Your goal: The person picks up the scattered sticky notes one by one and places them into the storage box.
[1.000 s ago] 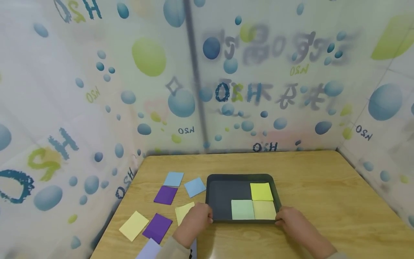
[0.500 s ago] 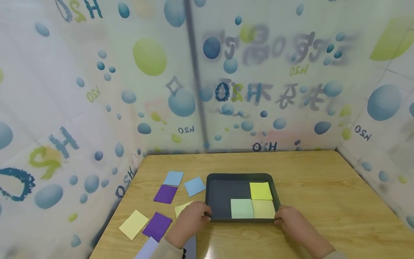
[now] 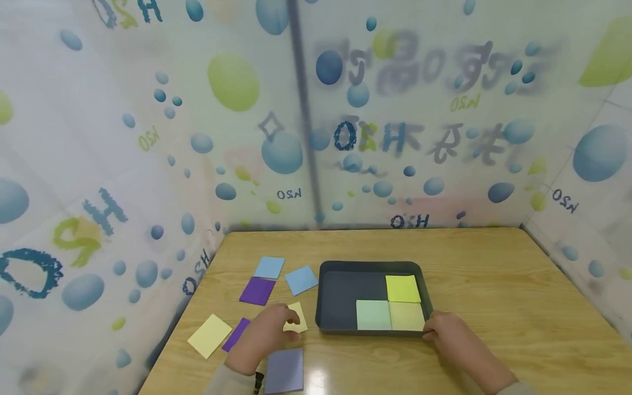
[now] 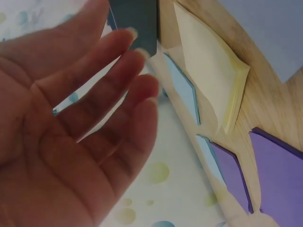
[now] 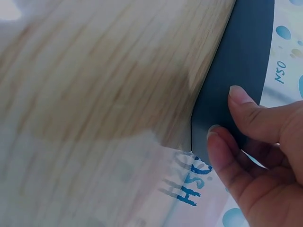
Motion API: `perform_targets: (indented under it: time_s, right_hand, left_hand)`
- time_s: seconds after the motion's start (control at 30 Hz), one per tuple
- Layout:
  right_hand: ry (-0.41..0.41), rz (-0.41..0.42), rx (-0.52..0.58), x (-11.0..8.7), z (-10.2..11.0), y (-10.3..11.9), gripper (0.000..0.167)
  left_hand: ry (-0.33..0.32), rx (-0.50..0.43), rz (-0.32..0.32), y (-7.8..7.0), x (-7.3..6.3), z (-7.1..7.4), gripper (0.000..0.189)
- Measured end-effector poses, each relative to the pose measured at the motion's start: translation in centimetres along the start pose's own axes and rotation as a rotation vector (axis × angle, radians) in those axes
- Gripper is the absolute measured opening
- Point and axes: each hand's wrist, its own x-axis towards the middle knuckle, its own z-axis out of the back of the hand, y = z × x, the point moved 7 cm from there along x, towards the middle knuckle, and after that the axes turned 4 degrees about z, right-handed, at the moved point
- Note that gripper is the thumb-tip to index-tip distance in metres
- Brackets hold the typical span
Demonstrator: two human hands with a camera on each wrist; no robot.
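Observation:
A dark tray (image 3: pixel 340 299) lies on the wooden table with three square sticky note pads inside: bright yellow (image 3: pixel 402 289), pale green (image 3: pixel 373 315) and pale yellow (image 3: pixel 407 316). My right hand (image 3: pixel 446 333) grips its near right corner; thumb and fingers pinch the tray wall (image 5: pixel 213 104) in the right wrist view. Left of the tray, my left hand (image 3: pixel 261 336) hangs over a pale yellow pad (image 3: pixel 297 318) and partly covers it. Its fingers are loosely bent around nothing, palm bare in the left wrist view. A purple pad (image 3: pixel 237 333) is partly hidden behind that hand.
Two light blue pads (image 3: pixel 269 267) and another purple pad (image 3: pixel 258 291) lie beyond my left hand. A second pale yellow pad (image 3: pixel 209 336) sits farther left, and a grey-lilac pad (image 3: pixel 285 372) lies near the front. Patterned curtains (image 3: pixel 276 208) surround the table (image 3: pixel 494 274).
My left hand has let go of the tray's near left corner and moved left over the pale yellow pad. My right hand still holds its corner. The view has shifted slightly.

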Motion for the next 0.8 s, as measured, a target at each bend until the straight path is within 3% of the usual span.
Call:
perform_targets:
  time_s: [0.07,0.17,0.27,0.43,0.8]
  right_hand:
    - [0.004,0.002,-0.002,0.0,0.1,0.0,0.009]
    - [0.008,0.003,-0.011,0.1,0.0,0.0,0.008]
    - [0.012,-0.004,-0.019,0.1,0.0,-0.1,0.008]
    - [0.012,0.000,-0.028,0.1,0.0,0.0,0.009]
    - [0.008,-0.012,-0.029,0.1,0.0,-0.1,0.009]
  left_hand:
    - [0.062,-0.019,0.012,0.1,-0.1,-0.3,0.019]
    - [0.169,-0.077,0.093,0.4,-0.5,-1.1,0.019]
    - [0.224,-0.075,0.157,0.6,-0.9,-1.8,0.024]
    - [0.197,-0.010,0.136,0.1,-1.2,-2.5,0.035]
    - [0.170,0.086,0.180,0.3,-0.9,-3.2,0.045]
